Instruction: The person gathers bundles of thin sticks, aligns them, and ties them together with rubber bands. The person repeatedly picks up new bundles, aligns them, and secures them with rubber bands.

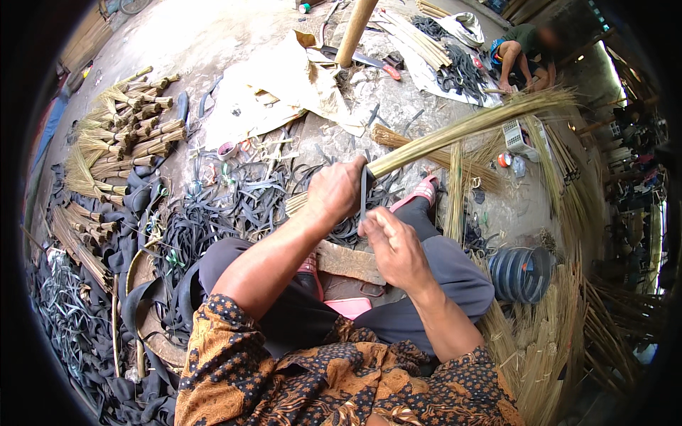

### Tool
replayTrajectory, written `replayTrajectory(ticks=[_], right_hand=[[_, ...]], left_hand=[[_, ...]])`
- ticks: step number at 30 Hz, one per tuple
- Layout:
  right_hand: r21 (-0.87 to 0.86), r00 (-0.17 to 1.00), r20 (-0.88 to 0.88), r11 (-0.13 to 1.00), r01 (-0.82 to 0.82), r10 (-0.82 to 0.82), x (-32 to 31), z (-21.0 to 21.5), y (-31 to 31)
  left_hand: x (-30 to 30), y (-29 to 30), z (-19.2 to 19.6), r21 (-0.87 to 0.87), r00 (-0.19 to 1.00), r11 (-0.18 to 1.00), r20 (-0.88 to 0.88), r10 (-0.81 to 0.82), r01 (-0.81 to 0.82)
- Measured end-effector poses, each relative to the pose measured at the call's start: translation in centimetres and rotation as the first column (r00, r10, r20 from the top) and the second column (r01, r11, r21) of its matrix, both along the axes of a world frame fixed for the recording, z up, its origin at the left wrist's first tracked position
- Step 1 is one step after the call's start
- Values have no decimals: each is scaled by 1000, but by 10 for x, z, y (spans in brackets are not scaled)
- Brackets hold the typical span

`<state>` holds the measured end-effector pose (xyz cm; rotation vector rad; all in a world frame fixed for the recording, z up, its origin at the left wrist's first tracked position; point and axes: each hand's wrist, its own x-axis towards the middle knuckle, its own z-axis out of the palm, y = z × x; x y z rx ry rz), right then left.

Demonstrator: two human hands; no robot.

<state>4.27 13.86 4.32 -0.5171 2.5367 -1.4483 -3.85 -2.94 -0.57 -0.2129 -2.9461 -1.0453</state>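
Note:
My left hand (pixel 334 192) is closed around the butt end of a bundle of straw-coloured broom sticks (pixel 469 126) that slants up to the right, its tips fanned out. A black rubber strip (pixel 364 192) hangs from the bundle just beside that hand. My right hand (pixel 394 245) pinches the lower end of the strip, directly below the bundle. Both hands are above my knees, which are covered in grey cloth. A wooden block (pixel 352 263) lies across my lap under the hands.
Tied stick bundles (pixel 131 124) pile up at the left. Black rubber strips (pixel 213 213) litter the floor ahead. A wooden post (pixel 355 28), crumpled paper (pixel 298 82), loose straw (pixel 547 341) at the right, a black ribbed roll (pixel 522 273), and another person (pixel 522 53) sit beyond.

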Motion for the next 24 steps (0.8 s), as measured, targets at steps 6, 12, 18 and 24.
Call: replayTrajectory(ticks=[6, 12, 18, 24], right_hand=[[130, 999, -41, 991, 16, -11, 13, -4, 58], [109, 864, -495, 993, -46, 94, -41, -28, 74], [373, 739, -543, 903, -213, 399, -58, -2, 66], [194, 952, 305, 980, -40, -21, -44, 40, 47]], left_hand=[[2, -20, 45, 302, 965, 952, 232, -123, 49], [29, -4, 66, 629, 588, 622, 305, -749, 466], [28, 2, 55, 784, 464, 564, 412, -784, 259], [21, 2, 28, 88, 933, 964, 243, -264, 250]])
